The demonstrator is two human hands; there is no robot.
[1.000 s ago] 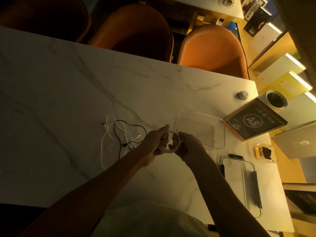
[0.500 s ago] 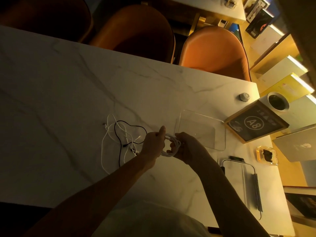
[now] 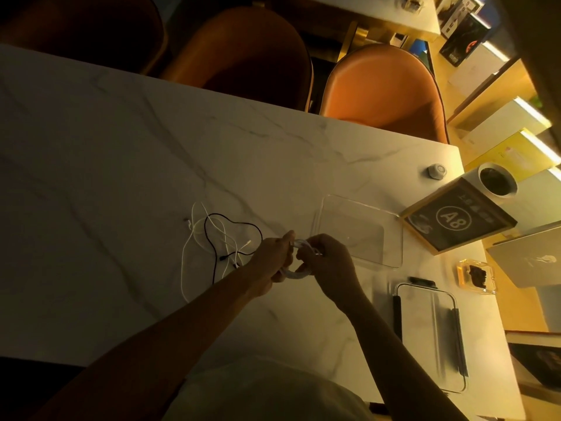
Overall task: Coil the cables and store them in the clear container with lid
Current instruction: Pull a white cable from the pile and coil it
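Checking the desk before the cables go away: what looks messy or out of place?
A loose tangle of white and black cables sprawls on the marble table, uncoiled. The clear container holds nothing visible; its lid lies apart.

One tabletop (image 3: 121,177) carries one clear container (image 3: 391,235), one lid (image 3: 431,338), one coiled white cable (image 3: 296,273) held in two hands, one black cable (image 3: 209,235), one "A8" sign (image 3: 455,220) and one amber dish (image 3: 476,276). Three chairs (image 3: 379,86) stand at the far side.
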